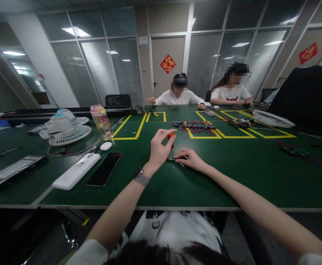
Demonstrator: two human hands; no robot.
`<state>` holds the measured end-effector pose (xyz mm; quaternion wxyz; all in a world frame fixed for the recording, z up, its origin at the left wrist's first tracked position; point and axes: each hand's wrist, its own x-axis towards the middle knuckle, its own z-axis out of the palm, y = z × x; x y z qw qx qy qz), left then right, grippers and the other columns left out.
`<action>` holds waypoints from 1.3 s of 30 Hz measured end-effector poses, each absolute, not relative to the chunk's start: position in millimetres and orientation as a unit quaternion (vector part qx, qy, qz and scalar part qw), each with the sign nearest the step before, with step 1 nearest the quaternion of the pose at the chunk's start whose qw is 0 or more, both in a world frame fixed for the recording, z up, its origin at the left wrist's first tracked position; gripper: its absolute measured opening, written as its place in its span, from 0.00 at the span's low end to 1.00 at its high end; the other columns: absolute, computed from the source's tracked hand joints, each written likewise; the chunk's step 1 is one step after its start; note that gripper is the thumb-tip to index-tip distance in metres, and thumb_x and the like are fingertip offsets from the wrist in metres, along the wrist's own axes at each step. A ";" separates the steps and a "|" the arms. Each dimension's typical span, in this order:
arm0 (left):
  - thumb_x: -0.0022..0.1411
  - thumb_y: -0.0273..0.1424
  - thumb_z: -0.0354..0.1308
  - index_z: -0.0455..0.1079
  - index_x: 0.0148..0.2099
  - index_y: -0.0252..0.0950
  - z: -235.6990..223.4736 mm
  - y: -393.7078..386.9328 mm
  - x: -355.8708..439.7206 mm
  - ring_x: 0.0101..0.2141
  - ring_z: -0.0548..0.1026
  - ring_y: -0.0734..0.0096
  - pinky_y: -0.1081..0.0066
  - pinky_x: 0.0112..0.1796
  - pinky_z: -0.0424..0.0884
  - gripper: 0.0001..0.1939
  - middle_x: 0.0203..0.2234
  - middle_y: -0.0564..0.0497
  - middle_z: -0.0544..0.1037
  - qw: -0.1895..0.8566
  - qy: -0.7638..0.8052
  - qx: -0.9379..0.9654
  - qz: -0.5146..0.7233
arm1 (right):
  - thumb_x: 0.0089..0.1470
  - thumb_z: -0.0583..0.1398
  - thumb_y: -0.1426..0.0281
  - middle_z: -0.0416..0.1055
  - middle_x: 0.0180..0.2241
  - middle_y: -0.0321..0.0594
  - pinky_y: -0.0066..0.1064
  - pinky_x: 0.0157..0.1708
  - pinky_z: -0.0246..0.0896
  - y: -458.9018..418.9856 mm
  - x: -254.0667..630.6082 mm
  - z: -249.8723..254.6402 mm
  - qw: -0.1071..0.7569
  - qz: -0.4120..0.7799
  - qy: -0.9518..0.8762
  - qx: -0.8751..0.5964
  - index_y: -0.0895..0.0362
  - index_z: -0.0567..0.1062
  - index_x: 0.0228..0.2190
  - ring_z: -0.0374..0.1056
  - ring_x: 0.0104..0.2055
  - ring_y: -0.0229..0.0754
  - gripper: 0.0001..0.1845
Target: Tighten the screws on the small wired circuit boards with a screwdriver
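My left hand (161, 146), with a watch (141, 177) on its wrist, is closed on the orange handle of a screwdriver (172, 144). The screwdriver stands upright, its thin shaft pointing down at a small green circuit board (171, 159) on the table. Low at the board's right side, my right hand (187, 159) pinches the board's edge and steadies it against the tabletop. My fingers hide part of the board, and the screwdriver's tip is too small to make out.
Beyond my hands lies a row of wired circuit boards (195, 127). To the left are a black phone (105, 169), a white phone-shaped device (76, 171), a white earbud case (106, 146), a bottle (102, 123) and a fan (69, 135). Two people sit across the green table (155, 195).
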<state>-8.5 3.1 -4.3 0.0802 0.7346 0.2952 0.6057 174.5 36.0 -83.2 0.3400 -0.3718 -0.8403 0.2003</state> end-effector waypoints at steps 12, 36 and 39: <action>0.62 0.29 0.56 0.71 0.47 0.39 -4.0 1.7 -6.7 0.37 0.72 0.72 0.71 0.42 0.68 0.11 0.36 0.50 0.72 0.075 0.283 0.749 0.595 | 0.50 0.64 0.70 0.73 0.29 0.41 0.33 0.39 0.63 34.4 173.7 -82.0 0.342 0.197 -0.840 -0.373 0.56 0.81 0.35 0.68 0.34 0.41 0.09; 0.68 0.31 0.47 0.70 0.51 0.40 -4.9 3.7 -9.2 0.41 0.71 0.70 0.69 0.45 0.66 0.14 0.38 0.49 0.74 0.094 0.296 0.747 0.588 | 0.50 0.64 0.69 0.74 0.30 0.41 0.33 0.39 0.62 32.7 173.9 -81.1 0.345 0.204 -0.838 -0.369 0.55 0.81 0.35 0.69 0.34 0.41 0.09; 0.68 0.29 0.45 0.65 0.56 0.40 -5.6 4.4 -8.7 0.46 0.71 0.69 0.68 0.48 0.65 0.17 0.46 0.48 0.74 0.111 0.272 0.757 0.584 | 0.50 0.64 0.69 0.74 0.30 0.41 0.33 0.39 0.62 33.6 174.0 -81.7 0.346 0.206 -0.838 -0.369 0.56 0.81 0.35 0.68 0.34 0.42 0.09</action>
